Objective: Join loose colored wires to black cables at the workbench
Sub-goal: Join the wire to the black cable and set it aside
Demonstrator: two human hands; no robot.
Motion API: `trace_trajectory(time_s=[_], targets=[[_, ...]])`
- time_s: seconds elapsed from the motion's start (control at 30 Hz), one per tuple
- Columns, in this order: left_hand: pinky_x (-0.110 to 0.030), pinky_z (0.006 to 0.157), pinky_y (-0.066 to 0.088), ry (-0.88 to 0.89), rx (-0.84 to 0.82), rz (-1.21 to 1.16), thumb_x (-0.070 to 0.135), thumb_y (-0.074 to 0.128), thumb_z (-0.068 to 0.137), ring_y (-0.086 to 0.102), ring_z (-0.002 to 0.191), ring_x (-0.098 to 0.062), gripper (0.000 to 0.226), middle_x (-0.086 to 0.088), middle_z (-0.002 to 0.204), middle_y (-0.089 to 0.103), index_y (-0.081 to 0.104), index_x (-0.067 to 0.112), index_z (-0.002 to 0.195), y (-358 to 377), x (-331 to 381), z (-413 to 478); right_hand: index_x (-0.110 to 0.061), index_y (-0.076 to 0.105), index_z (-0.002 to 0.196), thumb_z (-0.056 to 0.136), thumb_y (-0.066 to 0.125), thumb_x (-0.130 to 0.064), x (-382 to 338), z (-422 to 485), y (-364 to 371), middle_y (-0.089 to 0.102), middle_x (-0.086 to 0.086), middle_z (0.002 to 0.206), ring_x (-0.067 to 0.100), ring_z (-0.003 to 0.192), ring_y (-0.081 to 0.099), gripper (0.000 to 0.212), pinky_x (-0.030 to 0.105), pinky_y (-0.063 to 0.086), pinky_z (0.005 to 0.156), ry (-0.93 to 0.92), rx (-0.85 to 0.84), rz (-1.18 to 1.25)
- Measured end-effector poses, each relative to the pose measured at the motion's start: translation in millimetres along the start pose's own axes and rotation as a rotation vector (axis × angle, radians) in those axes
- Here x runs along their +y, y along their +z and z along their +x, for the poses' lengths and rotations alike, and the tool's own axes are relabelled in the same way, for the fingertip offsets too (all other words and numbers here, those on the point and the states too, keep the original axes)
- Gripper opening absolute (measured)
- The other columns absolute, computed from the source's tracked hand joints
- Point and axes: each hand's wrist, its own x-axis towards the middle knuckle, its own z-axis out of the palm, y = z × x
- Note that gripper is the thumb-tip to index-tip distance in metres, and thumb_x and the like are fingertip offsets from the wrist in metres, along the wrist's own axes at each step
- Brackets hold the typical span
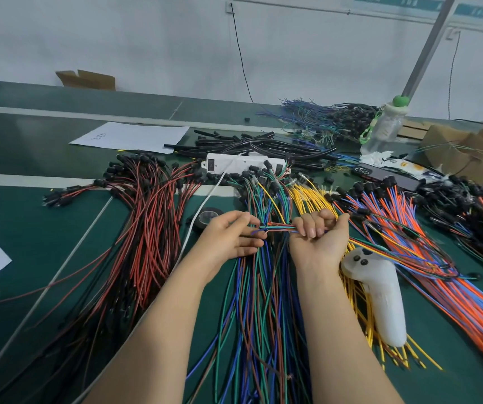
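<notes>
1. Green, blue, yellow and orange: clutching a thin bundle of loose colored wires [278,228] in the right hand [319,234], fingers curled tight round it, at the centre of the frame, just above the mixed wire heap [257,301].
2. Pinching the bundle's free ends with the left hand [233,239], thumb against fingertips, seemingly evening up or sorting the tips.
3. Judging the step in hand: gathering and aligning wires, not yet joining anything; leaving the black cables [263,147] lying untouched in the upper centre of the frame, just behind the white power strip [243,164].
4. Needing next, most likely: singling out one strand while holding the rest steady, then reaching up-frame for a cable and bringing the two ends together squarely.
5. Watching for snags while reaching: passing over the yellow wires [310,196] above the right fist, avoiding the black tape roll [208,217] just left of the left hand, and skirting the white controller [377,298] lying on wires at lower right of centre.
</notes>
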Motion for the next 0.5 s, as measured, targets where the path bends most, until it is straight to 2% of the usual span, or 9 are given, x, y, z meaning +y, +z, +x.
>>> trace_trajectory(time_s=[0.17,0.3,0.5], targets=[[-0.018,0.055,0.053,-0.044,-0.066,0.016,0.024,0.048,0.099,0.065,0.058,-0.009,0.019,-0.004,0.069,0.072,0.060,0.009,0.097,2.6,-0.1,-1.9,-0.012,0.044,0.059,0.103,0.028,-0.046,0.8,0.3,0.9,0.024,-0.004,0.038,0.010,0.031,0.022,0.058,0.018,0.020,0.037,-0.004,0.002,-0.003],[-0.015,0.052,0.049,-0.030,-0.067,0.018,0.013,0.057,0.093,0.059,0.053,-0.005,0.007,0.001,0.062,0.067,0.061,0.008,0.091,1.0,-0.7,-0.4,-0.012,0.044,0.059,0.103,0.028,-0.047,0.4,-1.0,0.6,0.023,-0.004,0.038,0.010,0.031,0.021,0.058,0.019,0.019,0.036,-0.003,-0.013,-0.032],[-0.016,0.049,0.049,0.097,-0.041,0.306,0.006,0.057,0.093,0.057,0.047,-0.003,0.009,-0.001,0.060,0.065,0.061,0.007,0.085,-1.6,-1.6,2.6,-0.012,0.043,0.061,0.102,0.028,-0.049,0.3,-1.2,0.5,0.023,-0.005,0.039,0.009,0.032,0.019,0.057,0.019,0.017,0.036,-0.018,-0.040,-0.145]])
